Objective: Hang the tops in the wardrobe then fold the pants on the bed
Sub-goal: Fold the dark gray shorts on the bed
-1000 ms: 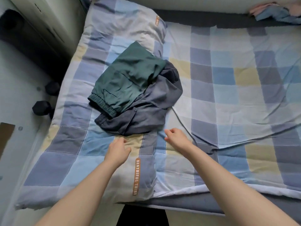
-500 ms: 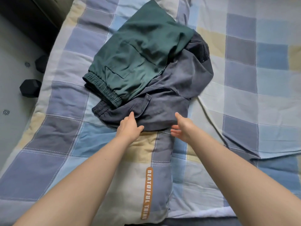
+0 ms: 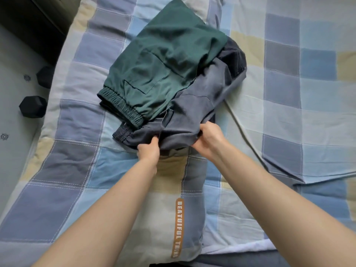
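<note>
both forearms reach forward from 6 o'clock over the checked quilt (image 3: 81, 166). the left hand (image 3: 148, 151) and right hand (image 3: 209, 140), fingers curled, each grasp the near edge of the grey pants (image 3: 194, 110). green pants (image 3: 163, 74) lie on them toward 11 o'clock, mid-bed.

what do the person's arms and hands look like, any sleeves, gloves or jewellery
Both forearms are bare from the bottom edge of the head view up to the wrists: no sleeves show. The left hand and right hand wear no gloves, and no watch, bracelet or ring can be seen. The fingers are mostly tucked out of sight.
</note>
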A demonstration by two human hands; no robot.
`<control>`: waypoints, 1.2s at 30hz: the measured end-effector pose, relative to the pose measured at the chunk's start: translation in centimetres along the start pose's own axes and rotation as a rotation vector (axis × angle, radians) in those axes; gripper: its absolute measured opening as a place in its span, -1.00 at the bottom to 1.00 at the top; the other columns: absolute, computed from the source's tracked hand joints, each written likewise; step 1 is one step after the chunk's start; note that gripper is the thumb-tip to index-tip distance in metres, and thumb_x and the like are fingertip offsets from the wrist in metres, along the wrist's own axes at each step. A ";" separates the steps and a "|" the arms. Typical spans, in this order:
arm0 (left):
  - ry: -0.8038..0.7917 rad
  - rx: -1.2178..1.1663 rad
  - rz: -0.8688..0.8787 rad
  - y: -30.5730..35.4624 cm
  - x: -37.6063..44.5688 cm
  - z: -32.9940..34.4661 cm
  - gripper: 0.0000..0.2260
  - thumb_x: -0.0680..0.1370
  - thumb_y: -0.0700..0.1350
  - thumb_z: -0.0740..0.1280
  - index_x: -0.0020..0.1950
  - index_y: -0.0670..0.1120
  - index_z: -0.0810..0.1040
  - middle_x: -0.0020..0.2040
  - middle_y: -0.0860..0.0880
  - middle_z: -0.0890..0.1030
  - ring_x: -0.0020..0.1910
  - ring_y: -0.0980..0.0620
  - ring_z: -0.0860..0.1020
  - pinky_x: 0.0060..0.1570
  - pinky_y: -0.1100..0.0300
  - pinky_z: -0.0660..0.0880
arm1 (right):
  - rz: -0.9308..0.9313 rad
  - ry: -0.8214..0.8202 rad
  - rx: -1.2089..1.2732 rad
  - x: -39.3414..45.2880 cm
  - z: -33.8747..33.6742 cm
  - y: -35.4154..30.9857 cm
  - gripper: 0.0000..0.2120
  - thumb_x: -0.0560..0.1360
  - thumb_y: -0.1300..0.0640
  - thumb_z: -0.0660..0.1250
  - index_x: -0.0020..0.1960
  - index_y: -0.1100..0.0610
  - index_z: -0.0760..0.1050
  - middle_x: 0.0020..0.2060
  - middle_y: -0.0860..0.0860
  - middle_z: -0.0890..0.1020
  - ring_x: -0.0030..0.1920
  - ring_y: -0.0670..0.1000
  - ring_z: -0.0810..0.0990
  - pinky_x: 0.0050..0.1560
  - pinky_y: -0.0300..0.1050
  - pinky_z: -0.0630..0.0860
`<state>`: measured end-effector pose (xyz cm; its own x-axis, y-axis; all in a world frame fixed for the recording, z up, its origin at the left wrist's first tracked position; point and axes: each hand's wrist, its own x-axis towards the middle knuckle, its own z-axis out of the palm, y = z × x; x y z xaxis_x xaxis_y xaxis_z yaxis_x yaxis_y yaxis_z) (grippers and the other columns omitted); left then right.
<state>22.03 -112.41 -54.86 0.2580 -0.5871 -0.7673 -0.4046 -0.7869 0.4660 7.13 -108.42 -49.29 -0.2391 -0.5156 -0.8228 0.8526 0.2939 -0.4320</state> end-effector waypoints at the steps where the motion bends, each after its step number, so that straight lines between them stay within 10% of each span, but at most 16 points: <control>1: -0.074 -0.180 -0.099 0.3 -0.5 -0.5 -0.51 0.58 0.09 0.28 0.38 -0.21 0.39 0.29 -0.21 0.52 0.19 -0.26 0.53 0.11 -0.09 0.55 | -0.013 -0.045 0.039 -1.5 0.4 -0.4 -0.63 0.53 0.44 0.00 0.11 0.27 0.54 0.08 0.21 0.64 0.11 0.20 0.62 0.06 0.15 0.59; 5: -0.341 -0.778 -0.244 2.9 -4.0 -2.5 -0.67 0.65 -0.10 0.22 0.39 -0.19 0.44 0.27 -0.16 0.57 0.07 -0.13 0.60 -0.37 0.13 0.61 | -0.111 -0.113 -0.019 -7.6 1.3 -3.4 -0.68 0.55 0.39 0.03 0.19 0.32 0.47 0.07 0.26 0.61 0.08 0.23 0.61 0.00 0.10 0.58; 8: -0.448 -0.792 -0.224 4.9 -8.6 -4.4 -0.82 0.61 -0.23 0.15 0.05 -0.20 0.55 -0.17 -0.16 0.66 -0.21 -0.09 0.63 -0.35 0.14 0.60 | -0.204 -0.066 -0.150 -12.6 0.8 -6.3 -0.75 0.55 0.38 0.06 0.10 0.23 0.46 -0.12 0.20 0.52 -0.15 0.14 0.54 -0.25 -0.06 0.52; 11: -0.495 -0.757 -0.179 6.3 -13.3 -6.9 -0.83 0.55 -0.22 0.16 -0.16 -0.13 0.51 -0.19 -0.12 0.58 -0.14 -0.10 0.58 0.00 0.03 0.53 | -0.229 0.035 -0.208 -17.1 -0.4 -8.5 -0.72 0.58 0.33 0.07 0.21 0.30 0.46 -0.07 0.19 0.55 -0.11 0.13 0.53 -0.31 -0.10 0.49; 16: -0.445 -0.741 0.102 8.2 -20.4 -11.7 -0.83 0.47 -0.35 0.15 -0.21 -0.10 0.38 -0.38 -0.04 0.49 -0.42 0.05 0.52 -0.44 0.29 0.47 | -0.244 0.123 -0.226 -24.3 -2.6 -8.6 -0.76 0.60 0.31 0.13 0.21 0.38 0.44 -0.09 0.21 0.61 -0.15 0.09 0.61 -0.28 -0.06 0.58; 22: -0.467 -0.571 0.308 7.8 -29.0 -15.9 -0.70 0.49 -0.43 0.17 0.05 -0.11 0.54 -0.16 -0.07 0.65 -0.19 -0.02 0.62 -0.21 0.16 0.57 | -0.169 0.203 -0.227 -32.0 -2.9 -5.3 -0.83 0.55 0.42 0.13 0.06 0.27 0.45 -0.14 0.18 0.48 -0.24 0.06 0.51 -0.09 -0.07 0.55; 25: -0.437 -0.350 0.429 5.8 -33.3 -17.7 -0.73 0.47 -0.40 0.22 -0.06 -0.07 0.59 -0.19 -0.03 0.65 -0.17 -0.02 0.57 -0.22 0.15 0.51 | -0.259 0.321 -0.606 -36.7 -1.4 -3.1 -0.71 0.57 0.21 0.26 0.29 0.19 0.44 0.03 0.07 0.55 -0.02 0.01 0.53 0.03 -0.11 0.48; 30: -0.602 0.066 0.787 1.2 -40.2 -20.5 -0.64 0.43 -0.34 0.27 0.08 0.02 0.64 -0.05 0.09 0.70 -0.01 0.13 0.64 0.01 0.20 0.56 | -0.394 0.066 -0.618 -43.6 3.3 0.2 -0.62 0.49 -0.15 0.33 0.25 -0.06 0.41 0.02 -0.20 0.59 0.01 -0.32 0.56 0.02 -0.27 0.46; 36: -0.685 0.301 0.949 -1.0 -42.8 -24.3 -0.76 0.50 -0.33 0.34 -0.04 0.02 0.63 -0.23 0.16 0.62 -0.21 0.24 0.55 -0.16 0.37 0.42 | -0.446 0.202 -0.437 -47.0 3.0 2.0 -0.92 0.50 0.09 0.37 -0.04 0.09 0.57 -0.22 -0.07 0.68 -0.20 -0.15 0.64 -0.18 -0.31 0.54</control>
<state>32.66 -91.16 -11.79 -0.7344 -0.6127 -0.2920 -0.3923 0.0320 0.9193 21.47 -86.04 -10.41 -0.6445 -0.5151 -0.5650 0.3944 0.4090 -0.8229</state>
